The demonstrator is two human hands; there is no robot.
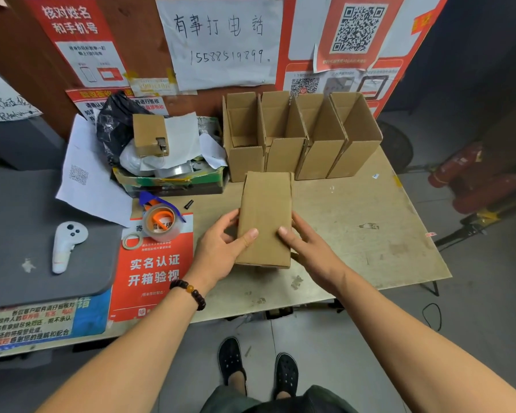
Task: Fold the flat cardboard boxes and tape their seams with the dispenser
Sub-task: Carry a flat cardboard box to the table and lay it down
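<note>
Both hands, left hand (pixel 221 248) and right hand (pixel 306 247), gripped the brown folded cardboard box (pixel 265 219), hiding its sides; its underside was unseen.

Both hands (pixel 221 251) (pixel 307 248) grip a cardboard box (pixel 265 216) above the table (pixel 370 234).

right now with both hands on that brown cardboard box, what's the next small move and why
Probably keep the left hand pinning the closed brown cardboard box and send the right hand for the clear tape roll in its orange and blue dispenser. Both thumbs press the box's top face, no tape shows there, and the dispenser lies untouched to its left. Four open-topped cardboard boxes wait behind.
</note>
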